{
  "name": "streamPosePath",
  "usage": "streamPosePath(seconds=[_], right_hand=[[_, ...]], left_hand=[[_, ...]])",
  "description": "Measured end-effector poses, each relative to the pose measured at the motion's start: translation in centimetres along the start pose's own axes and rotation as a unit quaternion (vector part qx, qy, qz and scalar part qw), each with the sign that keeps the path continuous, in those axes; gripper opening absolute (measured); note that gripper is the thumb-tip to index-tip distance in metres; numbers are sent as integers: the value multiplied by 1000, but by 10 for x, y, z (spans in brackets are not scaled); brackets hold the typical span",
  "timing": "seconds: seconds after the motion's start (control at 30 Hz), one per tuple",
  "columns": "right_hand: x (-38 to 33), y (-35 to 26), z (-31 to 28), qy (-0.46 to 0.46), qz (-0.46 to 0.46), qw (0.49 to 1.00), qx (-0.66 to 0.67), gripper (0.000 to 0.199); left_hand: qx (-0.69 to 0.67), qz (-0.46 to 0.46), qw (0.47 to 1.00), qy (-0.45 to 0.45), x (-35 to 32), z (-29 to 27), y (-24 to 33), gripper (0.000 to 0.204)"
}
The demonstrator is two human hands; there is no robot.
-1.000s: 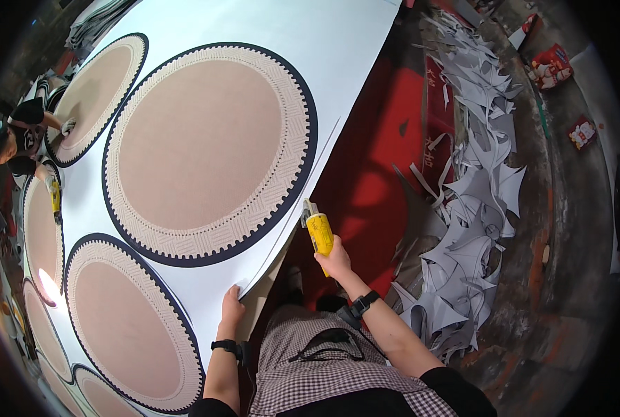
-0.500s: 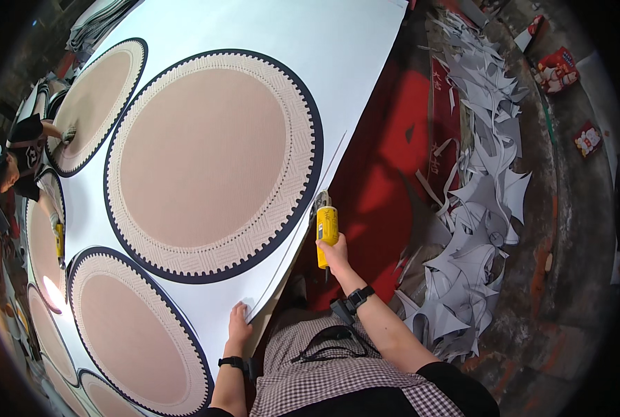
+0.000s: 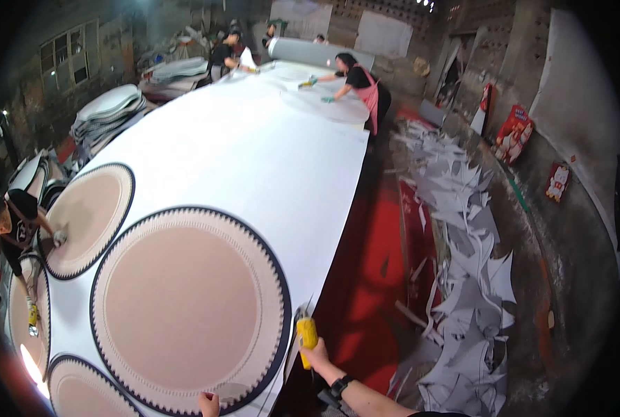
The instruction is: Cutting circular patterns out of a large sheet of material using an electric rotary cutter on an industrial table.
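My right hand (image 3: pixel 315 354) is wrapped round a yellow handheld power cutter (image 3: pixel 307 335). Its metal head (image 3: pixel 300 315) is at the white sheet's right edge, just outside the dark toothed border of a large round pinkish-beige mat (image 3: pixel 184 313). A short cut line runs ahead of the tool. My left hand (image 3: pixel 210 403) shows only in part at the lower edge, over the mat's near border, fingers curled in. Whatever those fingers hold, if anything, cannot be made out. The white sheet (image 3: pixel 254 181) carries several such round mats.
Grey offcuts (image 3: pixel 463 278) lie heaped on the right, beside red material (image 3: pixel 365 278). A co-worker (image 3: pixel 21 222) leans in at the left with another yellow cutter (image 3: pixel 33 316). Another person (image 3: pixel 362 87) works at the far end near a large roll (image 3: pixel 317 52). Cut pieces (image 3: pixel 108 111) are stacked far left.
My view has tilted up, bringing the far end of the table into sight. The cutter has moved slightly forward along the mat's border. My left hand has left the sheet's edge, moving forward.
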State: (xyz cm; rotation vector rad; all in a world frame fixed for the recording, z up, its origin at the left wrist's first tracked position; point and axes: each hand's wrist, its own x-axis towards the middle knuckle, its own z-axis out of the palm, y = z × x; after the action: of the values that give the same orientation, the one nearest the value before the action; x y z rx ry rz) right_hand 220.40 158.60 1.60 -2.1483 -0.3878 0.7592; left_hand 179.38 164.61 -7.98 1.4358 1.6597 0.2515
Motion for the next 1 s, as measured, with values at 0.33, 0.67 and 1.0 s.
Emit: streamPosePath(seconds=[0.33, 0.67, 1.0], right_hand=[[108, -42, -24, -45, -32, 998, 17, 59], [144, -103, -30, -108, -12, 993, -43, 55], [237, -140, -28, -181, -108, 971, -111, 59]], left_hand=[[139, -30, 979, -145, 119, 74, 124, 46], [193, -231, 953, -23, 80, 41, 179, 84], [157, -248, 956, 21, 64, 40, 205, 78]])
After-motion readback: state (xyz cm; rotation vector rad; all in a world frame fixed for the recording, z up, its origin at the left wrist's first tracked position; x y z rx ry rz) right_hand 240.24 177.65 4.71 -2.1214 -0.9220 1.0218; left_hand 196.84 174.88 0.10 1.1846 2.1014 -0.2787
